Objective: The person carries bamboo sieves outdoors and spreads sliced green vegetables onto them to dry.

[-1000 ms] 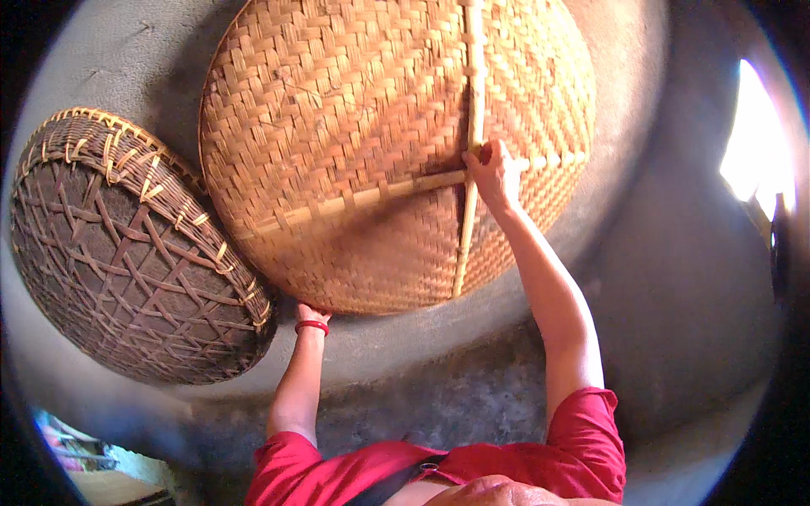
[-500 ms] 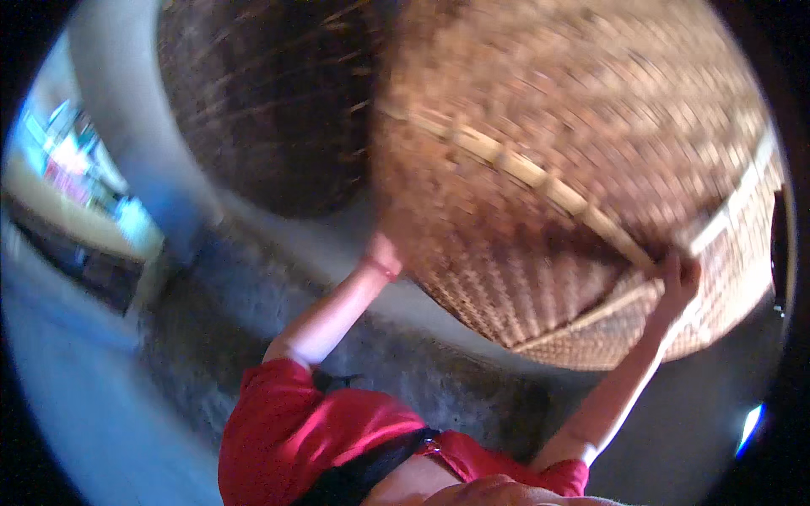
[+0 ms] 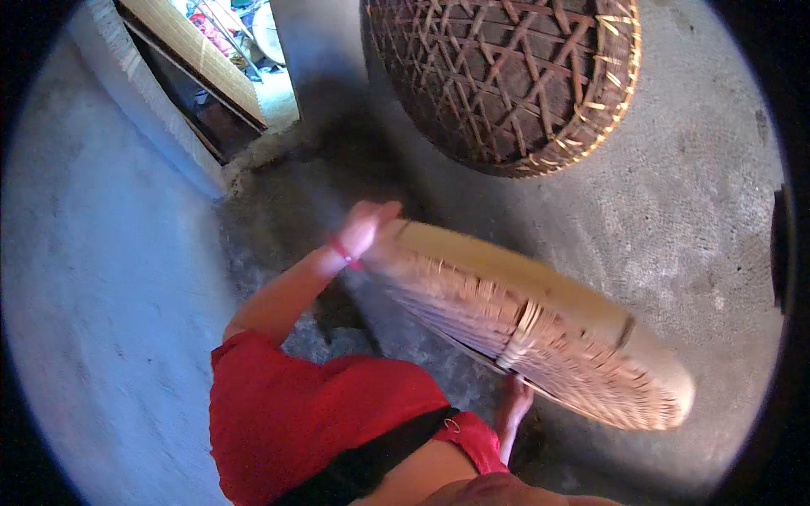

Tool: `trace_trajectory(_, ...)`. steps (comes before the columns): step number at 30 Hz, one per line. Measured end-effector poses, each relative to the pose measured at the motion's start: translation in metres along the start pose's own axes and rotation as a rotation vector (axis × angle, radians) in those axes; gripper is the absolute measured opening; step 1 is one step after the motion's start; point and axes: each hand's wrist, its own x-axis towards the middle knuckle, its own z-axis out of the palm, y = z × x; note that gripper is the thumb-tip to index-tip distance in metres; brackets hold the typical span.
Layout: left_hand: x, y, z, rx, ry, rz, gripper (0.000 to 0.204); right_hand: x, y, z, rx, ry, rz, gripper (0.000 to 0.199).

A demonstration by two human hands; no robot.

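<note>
We see a dark woven basket (image 3: 498, 80) with pale bindings along its rim, against a rough grey wall (image 3: 700, 185). At upper left we make out colourful clutter (image 3: 232, 32) beside a tan panel (image 3: 207, 63); a bluish wall (image 3: 110, 253) fills the left.

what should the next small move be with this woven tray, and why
Perhaps slide the right hand toward the right end of the woven tray: no hand shows there, while the left hand holds the opposite end and the right sits near mid-length.

Bluish plaster wall (image 3: 118, 278) left, rough grey wall (image 3: 709, 202) right. Bright opening (image 3: 277, 97) far left, tan panel (image 3: 202, 59) beside it. Shadowy between walls.
</note>
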Motion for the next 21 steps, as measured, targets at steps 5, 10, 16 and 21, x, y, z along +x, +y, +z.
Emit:
trace_trajectory(5,-0.043,0.049,-0.105,0.493,0.089,-0.079,0.045,0.055,0.165,0.116,-0.305,-0.754,-0.023,0.011)
trace_trajectory(10,-0.077,0.077,-0.214,0.851,-0.176,-0.214,0.047,0.029,0.194,0.294,-0.356,-1.185,-0.265,0.018)
trace_trajectory(16,-0.109,0.071,-0.261,0.85,-0.211,-0.328,0.051,-0.012,0.089,0.451,-1.014,-1.927,-0.195,0.019)
trace_trajectory(21,-0.081,0.054,-0.297,0.919,0.058,-0.505,0.053,-0.01,-0.1,0.558,-0.963,-2.152,-0.653,0.021)
